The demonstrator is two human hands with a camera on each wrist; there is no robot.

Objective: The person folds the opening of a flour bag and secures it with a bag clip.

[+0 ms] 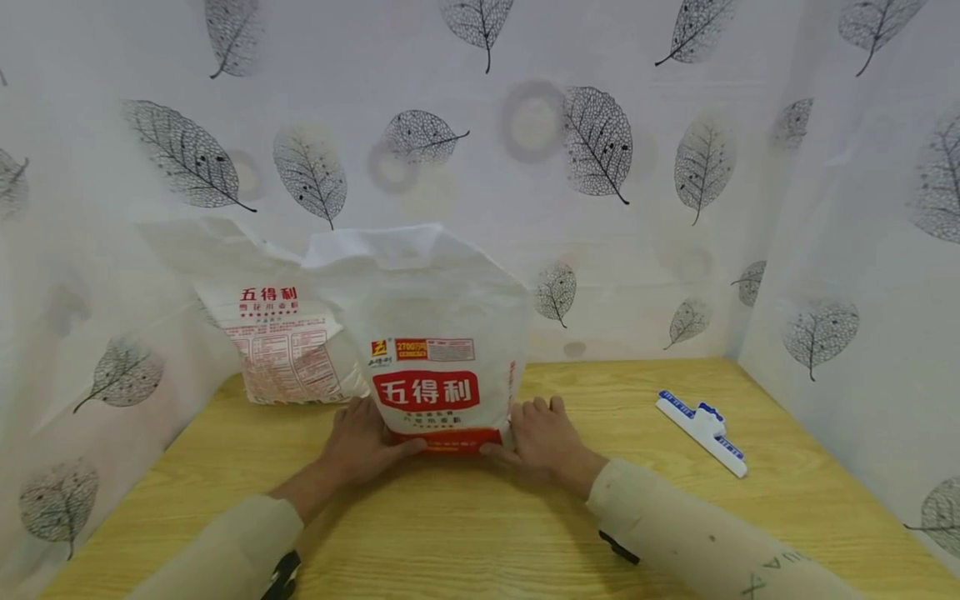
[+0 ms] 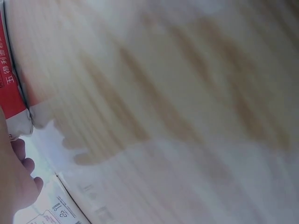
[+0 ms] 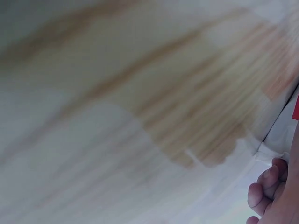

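A white flour bag point(image 1: 450, 333) with a red label and a red band along its bottom stands upright on the table, its top flattened and rising loosely. My left hand point(image 1: 363, 446) grips its lower left corner, thumb along the front and fingers round the side. At the lower right corner, my right hand point(image 1: 547, 442) holds it the same way. In the left wrist view, the bag's red bottom edge point(image 2: 14, 91) meets my left hand point(image 2: 18, 182). The right wrist view has the curled fingers of my right hand point(image 3: 273, 189) against the white bag corner point(image 3: 275, 151).
Behind and left of it, a second flour bag point(image 1: 281, 350) leans on the table with printed text facing out. A white and blue bag clip point(image 1: 705, 433) lies on the right of the wooden table point(image 1: 465, 533). Leaf-patterned cloth point(image 1: 637, 250) encloses the back and sides.
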